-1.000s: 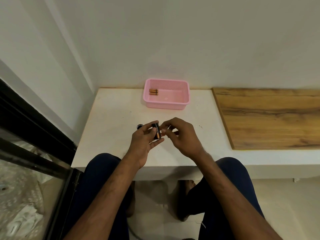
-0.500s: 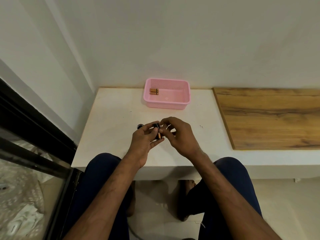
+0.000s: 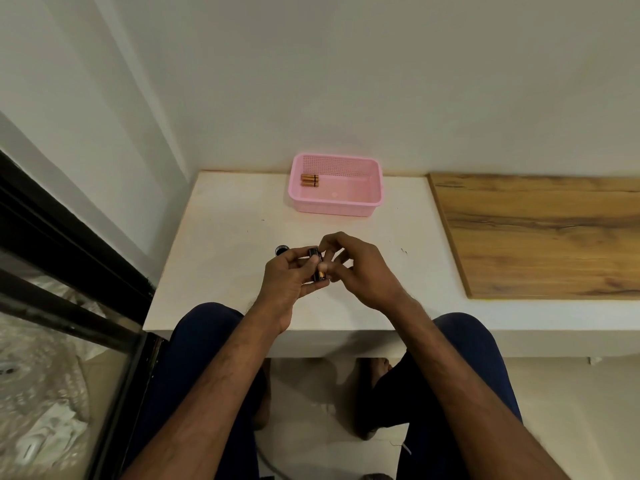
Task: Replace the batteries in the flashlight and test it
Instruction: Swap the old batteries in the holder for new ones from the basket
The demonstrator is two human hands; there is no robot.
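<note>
- Okay, nearest us: two knees in dark blue trousers [image 3: 204, 344] tucked against the front edge of the white bench [image 3: 225, 237], bare forearms reaching out over them.
- Left of the knees, we see a black-framed glass panel [image 3: 114, 344].
- Left hand [image 3: 289, 282] is up off the bench, fingers curled round the flashlight [image 3: 313, 252]. Only its black end shows above the thumb; the rest is hidden in the grip.
- Right hand [image 3: 362, 271] meets it from the right, thumb and forefinger pinching a battery [image 3: 322, 274], copper end toward us, right against the flashlight. We cannot tell how far in it sits.
- Other right fingers are loosely bent, holding nothing.
- Just beyond the left hand, a small black cap [image 3: 281, 250] sits on the bench, apart from the flashlight.
- Right of the hands, a wooden board [image 3: 536, 233] lies flat on the bench.
- Farther back, a pink basket [image 3: 375, 188] stands near the wall [image 3: 346, 81].
- Two spare batteries [image 3: 309, 180] lie side by side in its back-left corner.
</note>
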